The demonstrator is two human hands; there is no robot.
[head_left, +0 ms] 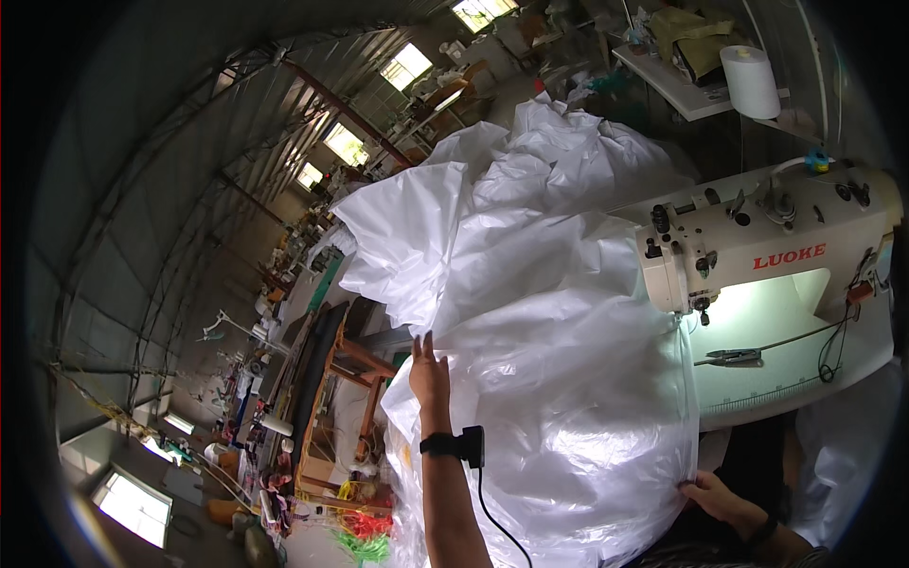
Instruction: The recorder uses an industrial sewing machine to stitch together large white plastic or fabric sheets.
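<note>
A large, crumpled white plastic sheet [559, 312] is heaped across the middle, in front of and left of the sewing machine [739, 246]. My left hand [431, 379] reaches to the sheet's left edge, its fingers stretched out and apart against the material. Lower right, my right hand [715, 497] pinches the sheet's near right edge between thumb and fingers. That edge runs up from my right hand toward the needle area [699, 312], where the lit machine bed begins. Whether the sheet lies under the presser foot is too small to tell.
Small thread snips [734, 357] lie on the machine bed. A white thread cone [750, 83] stands at the upper right. Left of the sheet are a wooden frame [365, 379] and red and green strings [365, 525] on the floor. A black cable [497, 516] hangs from my left wrist.
</note>
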